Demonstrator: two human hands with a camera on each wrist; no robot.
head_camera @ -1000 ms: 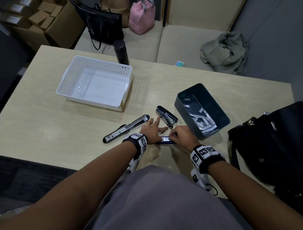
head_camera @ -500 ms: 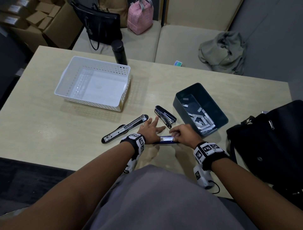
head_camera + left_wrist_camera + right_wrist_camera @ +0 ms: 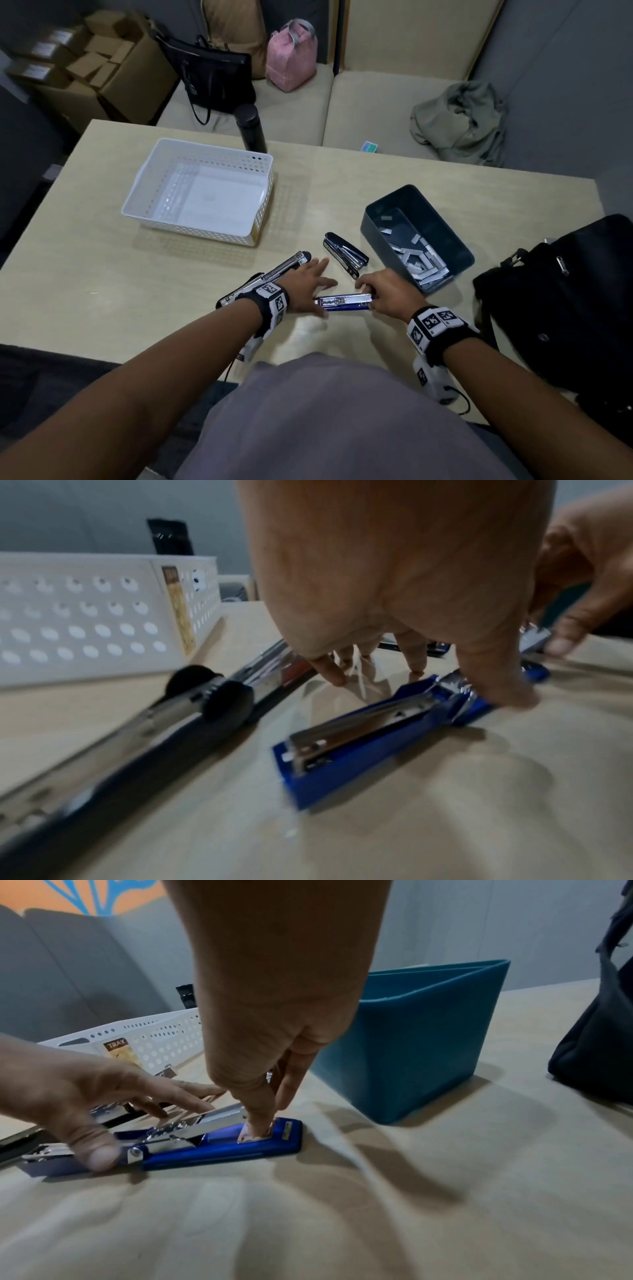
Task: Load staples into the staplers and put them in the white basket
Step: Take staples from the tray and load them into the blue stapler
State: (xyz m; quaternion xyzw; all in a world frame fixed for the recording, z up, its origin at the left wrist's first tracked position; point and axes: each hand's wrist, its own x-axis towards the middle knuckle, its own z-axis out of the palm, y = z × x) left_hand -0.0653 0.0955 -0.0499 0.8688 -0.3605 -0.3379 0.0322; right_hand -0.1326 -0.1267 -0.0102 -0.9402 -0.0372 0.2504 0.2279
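head view: blue stapler (image 3: pixel 343 303) lies unfolded flat on the worktop (image 3: pixel 102 274) near its front edge. left hand (image 3: pixel 306 286), fingers splayed, thumb pressing the stapler's hinge. right hand (image 3: pixel 387 291), its grip curled, presses a fingertip on the stapler's base plate. white basket (image 3: pixel 200 192) sits well apart, holding nothing.

blue stapler (image 3: pixel 343 303), white basket (image 3: pixel 164 161) dotted holes, teal bin (image 3: pixel 428 1031).

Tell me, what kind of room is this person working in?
Probably an office lounge or break corner: a wooden table pushed against a beige sofa holding handbags, with cardboard boxes stacked beside it.
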